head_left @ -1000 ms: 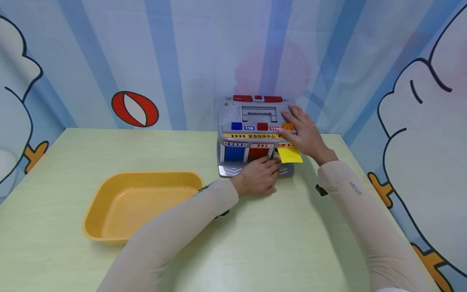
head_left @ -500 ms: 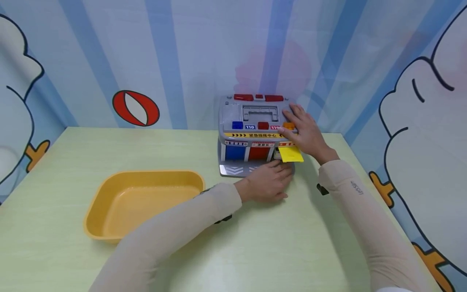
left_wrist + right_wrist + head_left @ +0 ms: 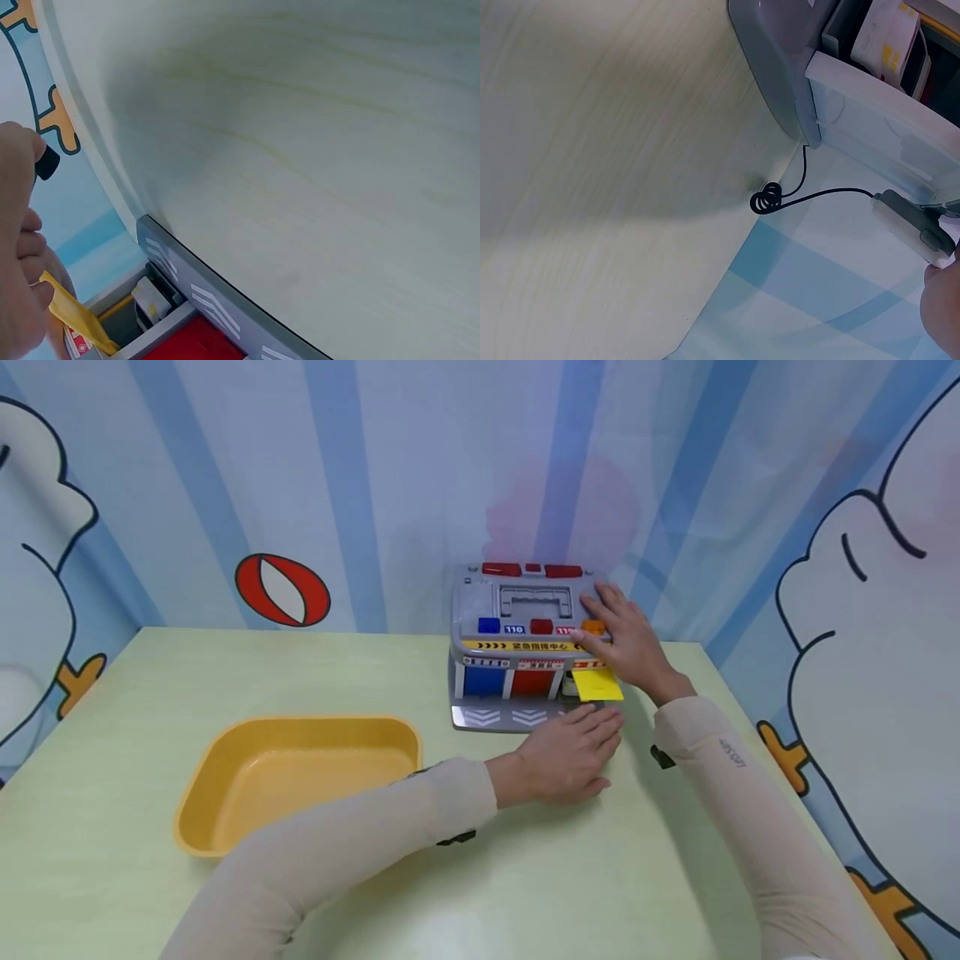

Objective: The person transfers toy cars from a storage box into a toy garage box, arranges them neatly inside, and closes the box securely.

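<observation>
A grey toy emergency garage (image 3: 480, 602) stands at the back of the table. Its blue door (image 3: 484, 682) and red door (image 3: 532, 683) are down, while the yellow door (image 3: 598, 685) sticks out, raised. Behind that door sits a small white toy vehicle (image 3: 152, 300), partly visible in both wrist views. My right hand (image 3: 628, 639) rests on the garage's top right corner, fingers spread, thumb near the orange button (image 3: 593, 627). Just in front of the ramp is my left hand (image 3: 566, 756), palm down with its fingers extended; nothing shows in it.
A yellow tray (image 3: 330, 735) stands on the table left of the garage, partly behind my left sleeve. From the garage's side hangs a white-and-grey handset (image 3: 911, 229) on a coiled black cord (image 3: 766, 199). A striped curtain (image 3: 405, 485) backs the table (image 3: 525, 877).
My left hand has drawn back from the bay under the yellow door, toward me and slightly right. The white toy vehicle shows there now. My right hand stays on the garage top.
</observation>
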{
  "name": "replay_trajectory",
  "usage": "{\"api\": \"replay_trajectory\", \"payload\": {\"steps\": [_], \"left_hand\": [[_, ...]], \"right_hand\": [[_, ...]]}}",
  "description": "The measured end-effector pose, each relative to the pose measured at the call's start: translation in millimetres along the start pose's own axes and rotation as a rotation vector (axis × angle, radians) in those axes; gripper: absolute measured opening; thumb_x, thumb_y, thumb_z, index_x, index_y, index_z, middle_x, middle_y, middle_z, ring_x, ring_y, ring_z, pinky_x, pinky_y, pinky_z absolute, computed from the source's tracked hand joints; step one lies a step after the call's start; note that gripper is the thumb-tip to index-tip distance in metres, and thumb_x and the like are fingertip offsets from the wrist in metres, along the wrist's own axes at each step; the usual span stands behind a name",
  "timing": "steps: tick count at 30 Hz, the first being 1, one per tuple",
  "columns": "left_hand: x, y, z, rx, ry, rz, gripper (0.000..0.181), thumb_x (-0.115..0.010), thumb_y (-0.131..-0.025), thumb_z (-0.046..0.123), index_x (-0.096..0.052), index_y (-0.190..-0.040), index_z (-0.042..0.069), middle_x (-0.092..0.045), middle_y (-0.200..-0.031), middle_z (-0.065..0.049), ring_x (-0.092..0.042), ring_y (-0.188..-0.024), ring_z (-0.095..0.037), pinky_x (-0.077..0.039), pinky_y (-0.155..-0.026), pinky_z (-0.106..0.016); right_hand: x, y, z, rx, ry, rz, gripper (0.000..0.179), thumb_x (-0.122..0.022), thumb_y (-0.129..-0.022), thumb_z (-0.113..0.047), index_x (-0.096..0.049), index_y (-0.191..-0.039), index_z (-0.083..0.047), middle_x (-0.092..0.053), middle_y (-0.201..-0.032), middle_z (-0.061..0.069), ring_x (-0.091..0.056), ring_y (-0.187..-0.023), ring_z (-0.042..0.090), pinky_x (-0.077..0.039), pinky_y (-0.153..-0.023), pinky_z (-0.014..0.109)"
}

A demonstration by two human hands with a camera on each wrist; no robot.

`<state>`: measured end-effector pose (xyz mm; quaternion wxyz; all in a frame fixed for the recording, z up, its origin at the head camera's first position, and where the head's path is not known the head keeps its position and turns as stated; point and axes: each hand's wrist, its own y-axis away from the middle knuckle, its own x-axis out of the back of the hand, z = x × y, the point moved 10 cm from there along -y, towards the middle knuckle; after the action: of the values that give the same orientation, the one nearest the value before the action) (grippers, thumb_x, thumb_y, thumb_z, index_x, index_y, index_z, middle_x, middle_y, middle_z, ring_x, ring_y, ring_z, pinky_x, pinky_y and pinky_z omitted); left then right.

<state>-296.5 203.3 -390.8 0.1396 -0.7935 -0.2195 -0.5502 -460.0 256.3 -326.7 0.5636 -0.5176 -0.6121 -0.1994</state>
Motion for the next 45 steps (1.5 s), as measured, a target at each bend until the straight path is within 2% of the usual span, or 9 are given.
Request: {"api": "replay_trajectory", "payload": {"steps": [7, 11, 17, 27, 36, 39, 45], "left_hand": [[0.4, 6.6, -3.5, 0.024, -0.008, 0.076, 0.079, -0.035, -0.102, 0.060, -0.020, -0.160, 0.010, -0.009, -0.170, -0.010, -0.004, -0.158, -0.027, -0.002, -0.128, -0.041], [-5.7, 8.5, -10.9, 0.069, 0.004, 0.067, 0.090, -0.036, -0.097, 0.069, -0.012, -0.161, 0.008, 0.000, -0.170, -0.012, 0.003, -0.158, -0.029, 0.000, -0.128, -0.042], [-15.3, 10.3, -21.6, 0.136, 0.011, 0.016, 0.100, -0.035, -0.091, 0.077, -0.012, -0.161, 0.010, -0.001, -0.170, -0.014, 0.001, -0.157, -0.031, -0.003, -0.128, -0.043], [-30.3, 9.5, -19.3, 0.107, 0.011, -0.111, 0.102, -0.034, -0.089, 0.080, -0.014, -0.161, 0.010, -0.006, -0.170, -0.011, -0.005, -0.158, -0.027, -0.007, -0.128, -0.040], [-45.6, -4.0, -26.0, 0.132, 0.029, -0.267, 0.101, -0.034, -0.089, 0.080, -0.017, -0.161, 0.011, -0.010, -0.170, -0.010, -0.009, -0.157, -0.027, -0.011, -0.127, -0.039], [-49.0, -7.9, -31.1, 0.140, 0.025, -0.299, 0.101, -0.034, -0.089, 0.081, -0.017, -0.161, 0.012, -0.010, -0.170, -0.010, -0.009, -0.157, -0.026, -0.012, -0.127, -0.039], [-51.0, -11.2, -33.4, 0.137, 0.030, -0.324, 0.102, -0.036, -0.089, 0.080, -0.016, -0.161, 0.012, -0.009, -0.170, -0.010, -0.009, -0.157, -0.025, -0.012, -0.127, -0.038]], "right_hand": [[0, -0.2, 0, -0.009, -0.001, 0.000, 0.080, -0.045, -0.096, -0.065, -0.034, -0.156, -0.013, -0.016, -0.169, 0.011, -0.009, -0.157, 0.033, -0.006, -0.125, 0.059], [0, -0.4, 0, -0.015, -0.007, 0.000, 0.079, -0.047, -0.096, -0.063, -0.035, -0.156, -0.013, -0.016, -0.168, 0.011, -0.008, -0.157, 0.033, -0.006, -0.125, 0.059], [-2, 0.0, 1, -0.019, -0.005, -0.005, 0.079, -0.047, -0.096, -0.063, -0.035, -0.156, -0.012, -0.016, -0.169, 0.011, -0.008, -0.157, 0.032, -0.007, -0.124, 0.060], [-2, -0.1, 2, -0.029, -0.016, -0.011, 0.080, -0.047, -0.096, -0.064, -0.033, -0.157, -0.014, -0.015, -0.169, 0.010, -0.007, -0.157, 0.032, -0.006, -0.125, 0.058], [-4, 0.6, 3, -0.043, 0.012, -0.065, 0.080, -0.046, -0.096, -0.065, -0.030, -0.158, -0.018, -0.012, -0.170, 0.008, -0.005, -0.157, 0.031, -0.006, -0.125, 0.058], [-5, -1.2, 3, -0.040, 0.016, -0.077, 0.079, -0.046, -0.096, -0.065, -0.029, -0.159, -0.020, -0.011, -0.170, 0.007, -0.004, -0.158, 0.030, -0.006, -0.125, 0.058], [-4, -1.0, 3, -0.040, 0.017, -0.089, 0.082, -0.045, -0.095, -0.067, -0.027, -0.159, -0.019, -0.009, -0.170, 0.007, -0.003, -0.158, 0.030, -0.005, -0.125, 0.057]]}}
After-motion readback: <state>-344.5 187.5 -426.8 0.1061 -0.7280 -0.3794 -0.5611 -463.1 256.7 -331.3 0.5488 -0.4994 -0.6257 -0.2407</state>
